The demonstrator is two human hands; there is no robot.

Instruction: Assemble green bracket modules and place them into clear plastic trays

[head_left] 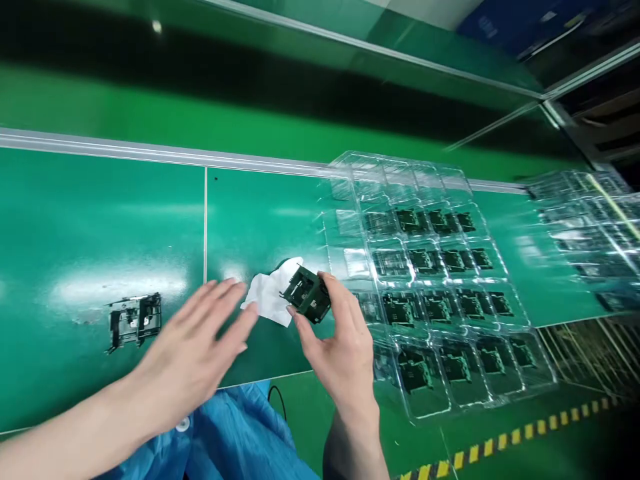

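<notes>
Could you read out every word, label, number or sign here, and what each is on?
No words, brands or numbers can be read.
Dark part in the right hand: pale marks, too small to read.
Blue surface at the upper right: pale marks, too blurred to read.
Floor: yellow-and-black striped marking, with no lettering visible.

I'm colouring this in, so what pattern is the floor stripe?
The stripe is yellow and black by turns, shown in the head view.
</notes>
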